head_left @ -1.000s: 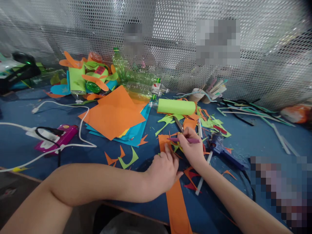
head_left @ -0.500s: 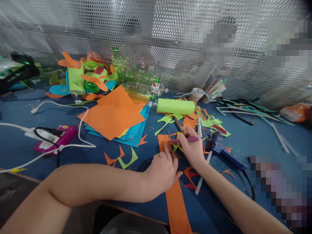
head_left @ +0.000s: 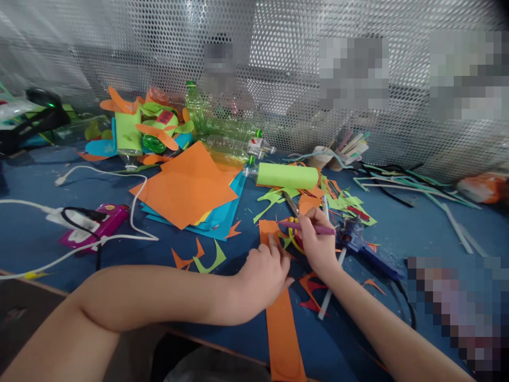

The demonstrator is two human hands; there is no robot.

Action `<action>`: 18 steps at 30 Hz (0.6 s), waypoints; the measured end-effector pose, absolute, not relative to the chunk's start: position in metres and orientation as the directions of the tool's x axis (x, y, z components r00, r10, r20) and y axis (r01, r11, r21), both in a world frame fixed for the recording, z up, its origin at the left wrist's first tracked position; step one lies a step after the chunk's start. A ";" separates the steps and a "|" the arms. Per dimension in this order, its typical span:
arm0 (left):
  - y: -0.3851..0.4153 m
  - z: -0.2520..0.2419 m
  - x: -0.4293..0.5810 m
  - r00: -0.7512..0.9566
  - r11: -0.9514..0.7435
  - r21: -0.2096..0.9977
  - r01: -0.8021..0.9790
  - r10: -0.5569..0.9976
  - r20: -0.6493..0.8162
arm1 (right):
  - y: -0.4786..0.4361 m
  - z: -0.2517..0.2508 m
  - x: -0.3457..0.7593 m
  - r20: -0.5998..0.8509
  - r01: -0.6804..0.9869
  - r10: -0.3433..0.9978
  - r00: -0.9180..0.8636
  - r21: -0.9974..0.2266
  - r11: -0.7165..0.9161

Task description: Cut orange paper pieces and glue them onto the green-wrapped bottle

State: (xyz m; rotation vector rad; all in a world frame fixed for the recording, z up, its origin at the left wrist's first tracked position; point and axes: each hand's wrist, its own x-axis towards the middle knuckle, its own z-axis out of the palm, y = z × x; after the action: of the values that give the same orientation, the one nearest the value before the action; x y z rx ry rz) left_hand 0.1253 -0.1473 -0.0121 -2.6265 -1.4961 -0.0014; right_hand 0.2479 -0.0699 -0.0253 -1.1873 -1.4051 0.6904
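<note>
My left hand (head_left: 264, 277) lies on a long orange paper strip (head_left: 280, 323) and presses it to the blue table, its fingers curled down over the strip's upper part. My right hand (head_left: 317, 241) grips a purple pen (head_left: 314, 228), whose tip points left at the top end of the strip. Small orange and green paper scraps lie around both hands. Scissors (head_left: 291, 204) lie just beyond my right hand.
A stack of orange and blue paper sheets (head_left: 189, 191) lies left of centre. A green-wrapped bottle (head_left: 288, 175) and plastic bottles (head_left: 226, 138) lie behind. A blue glue gun (head_left: 358, 241) is on the right, a pink device with cables (head_left: 93, 225) on the left. A perforated metal screen (head_left: 139, 48) closes the back.
My right hand has shifted the pen slightly right and down over the strip's top. My left hand stays pressed on the strip.
</note>
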 end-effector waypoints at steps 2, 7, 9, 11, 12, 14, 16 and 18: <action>-0.142 -0.004 0.122 0.497 -0.494 -0.091 0.865 0.867 0.018 | -0.070 -0.025 0.248 0.353 0.237 0.925 0.139 -0.919 0.315; -0.124 0.017 0.109 0.515 -0.513 -0.051 0.857 0.857 0.026 | -0.071 -0.022 0.249 0.344 0.224 0.928 0.141 -0.924 0.309; -0.115 0.020 0.103 0.533 -0.535 -0.008 0.845 0.840 0.105 | -0.070 -0.022 0.249 0.320 0.130 0.940 0.120 -0.944 0.305; -0.104 0.021 0.096 0.556 -0.565 0.017 0.825 0.816 0.158 | -0.069 -0.023 0.250 0.291 0.043 0.950 0.110 -0.957 0.288; -0.098 0.020 0.092 0.560 -0.572 0.028 0.820 0.811 0.169 | -0.068 -0.024 0.250 0.276 0.014 0.954 0.113 -0.961 0.277; -0.085 0.019 0.083 0.590 -0.601 0.056 0.797 0.795 0.140 | -0.067 -0.026 0.251 0.254 -0.011 0.960 0.121 -0.966 0.257; -0.074 0.017 0.074 0.630 -0.637 0.085 0.767 0.771 0.093 | -0.067 -0.026 0.251 0.259 0.005 0.958 0.126 -0.965 0.260; -0.066 0.014 0.069 0.616 -0.625 0.123 0.771 0.781 0.105 | -0.067 -0.026 0.250 0.277 0.042 0.953 0.124 -0.961 0.274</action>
State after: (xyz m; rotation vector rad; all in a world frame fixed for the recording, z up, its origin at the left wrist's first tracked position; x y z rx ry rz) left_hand 0.0691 -0.0657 0.0143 -2.8831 -1.3854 -0.2375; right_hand 0.2502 -0.0670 -0.0260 -1.0766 -1.2515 0.8992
